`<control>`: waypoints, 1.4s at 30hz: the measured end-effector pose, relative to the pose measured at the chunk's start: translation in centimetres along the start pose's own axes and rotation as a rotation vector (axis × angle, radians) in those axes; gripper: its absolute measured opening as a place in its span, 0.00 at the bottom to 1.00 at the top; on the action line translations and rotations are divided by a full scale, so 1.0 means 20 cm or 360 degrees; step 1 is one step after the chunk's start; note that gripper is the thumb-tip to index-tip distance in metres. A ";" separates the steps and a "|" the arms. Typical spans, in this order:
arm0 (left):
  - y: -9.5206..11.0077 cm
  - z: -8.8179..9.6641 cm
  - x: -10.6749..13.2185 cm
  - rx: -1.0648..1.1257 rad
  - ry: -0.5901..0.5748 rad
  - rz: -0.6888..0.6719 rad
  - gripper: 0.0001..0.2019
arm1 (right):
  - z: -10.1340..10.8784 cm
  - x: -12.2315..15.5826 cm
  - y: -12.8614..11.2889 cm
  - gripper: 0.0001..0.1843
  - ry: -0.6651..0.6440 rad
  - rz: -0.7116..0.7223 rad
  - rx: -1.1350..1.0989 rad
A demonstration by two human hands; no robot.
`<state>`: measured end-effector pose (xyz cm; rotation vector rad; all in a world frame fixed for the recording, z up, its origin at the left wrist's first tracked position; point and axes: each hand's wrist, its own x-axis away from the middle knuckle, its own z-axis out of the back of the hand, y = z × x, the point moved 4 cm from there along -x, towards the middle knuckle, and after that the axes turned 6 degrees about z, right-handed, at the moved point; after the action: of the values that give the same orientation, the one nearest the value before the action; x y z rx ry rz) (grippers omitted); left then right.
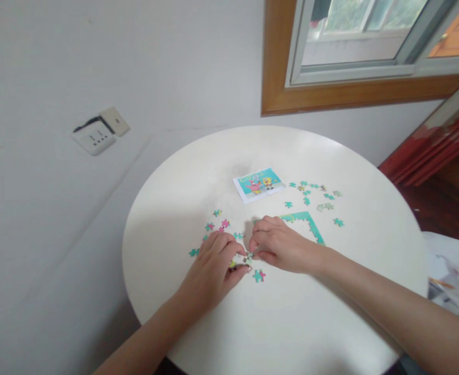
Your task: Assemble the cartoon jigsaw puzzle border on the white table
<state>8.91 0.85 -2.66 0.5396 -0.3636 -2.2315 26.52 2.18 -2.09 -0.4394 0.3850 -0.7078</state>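
Note:
My left hand (216, 263) curls over a few light and yellow jigsaw puzzle pieces (248, 260), with its thumb and index finger around them. From the other side, my right hand (278, 244) pinches at the same small cluster, its fingertips meeting the left ones. The fingers partly cover these pieces. A teal puzzle piece with a pink edge (258, 275) lies just below the hands. Behind my right hand is a joined teal puzzle border (313, 226), partly hidden by the hand and forearm. Pink and teal pieces (224, 224) are scattered above my left hand.
A reference picture card (258, 185) with cartoon figures lies beyond the hands. More loose pieces (306, 192) are spread to its right. All rest on a round white table (175, 187) against a wall with a socket (94, 136). A window (354, 62) is above.

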 end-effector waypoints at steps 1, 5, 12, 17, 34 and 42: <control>0.00 0.00 0.00 -0.0012 -0.0003 0.0015 0.09 | 0.00 0.00 0.00 0.05 0.0010 0.0003 -0.0004; 0.00 -0.01 -0.01 -0.0041 -0.0060 0.0021 0.05 | -0.01 0.00 0.01 0.04 0.0063 0.0030 -0.0033; 0.01 0.02 -0.06 -0.0047 -0.0117 0.0017 0.06 | 0.01 0.00 0.02 0.03 0.0172 0.0120 -0.0143; 0.05 0.06 -0.18 0.0212 -0.0263 0.0260 0.06 | 0.14 0.06 0.04 0.04 0.0308 0.0139 -0.0243; 0.27 -0.11 -0.58 0.0986 -0.0398 0.0501 0.09 | 0.44 0.38 0.28 0.07 0.0282 -0.0081 -0.0556; 0.34 -0.15 -0.60 0.0619 -0.0369 0.0315 0.12 | 0.39 0.45 0.35 0.09 0.0284 -0.0094 -0.0636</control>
<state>21.85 5.46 0.69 0.4216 -0.9429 -2.0416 40.24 2.74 -0.69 -0.7700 0.6896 -0.7311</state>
